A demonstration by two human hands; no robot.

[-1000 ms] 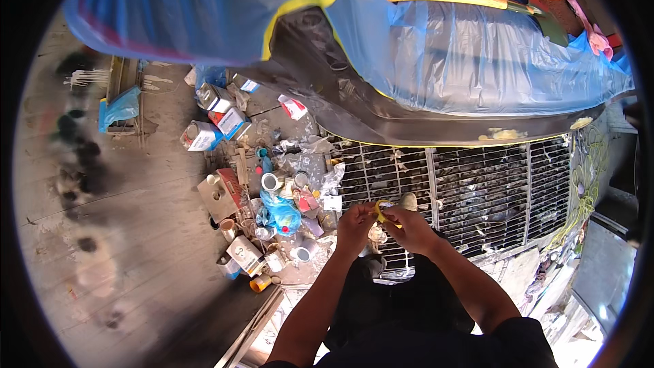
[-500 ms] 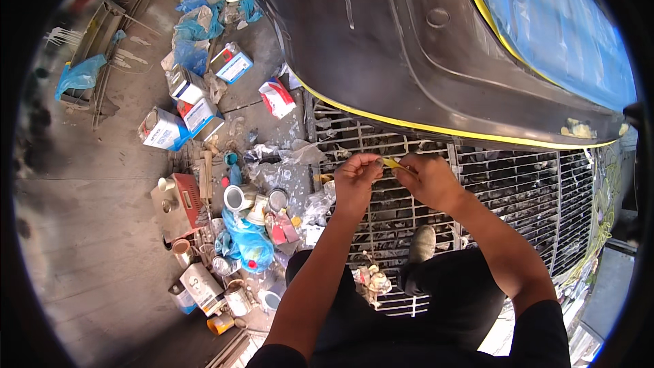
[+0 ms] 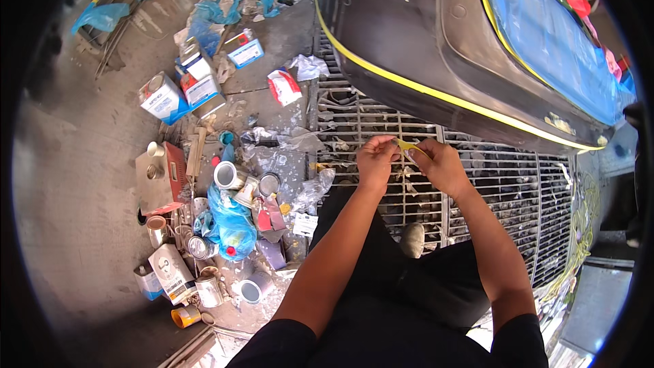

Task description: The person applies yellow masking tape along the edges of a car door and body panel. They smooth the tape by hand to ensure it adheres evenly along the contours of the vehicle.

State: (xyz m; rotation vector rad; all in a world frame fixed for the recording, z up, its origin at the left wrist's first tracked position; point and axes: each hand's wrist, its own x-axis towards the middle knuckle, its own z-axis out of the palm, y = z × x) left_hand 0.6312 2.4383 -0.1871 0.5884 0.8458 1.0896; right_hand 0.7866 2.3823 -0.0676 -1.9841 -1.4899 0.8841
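A short strip of yellow masking tape [image 3: 408,145] stretches between my two hands over the floor grating. My left hand [image 3: 377,162] pinches one end with thumb and fingertips. The other end is held in my right hand [image 3: 441,169], its fingers curled and its thumb pressed along the strip. Just beyond them, a dark grey vehicle body panel [image 3: 409,48] fills the upper right, apart from both hands. A line of yellow tape [image 3: 409,86] runs along its lower edge. Blue masking film [image 3: 552,41], edged with more yellow tape, covers the opening at its right.
Metal floor grating [image 3: 490,187] lies under my shoe [image 3: 412,239]. On the left stand square metal cans [image 3: 164,100], a red box [image 3: 163,177] and open tins [image 3: 227,175]. A blue plastic bag [image 3: 233,221] lies among them. Loose cord [image 3: 578,245] trails at the right.
My view has shifted, so the panel sits farther up and right and more of the blue film shows. Both hands still hold the tape strip, now with more of it visible between them.
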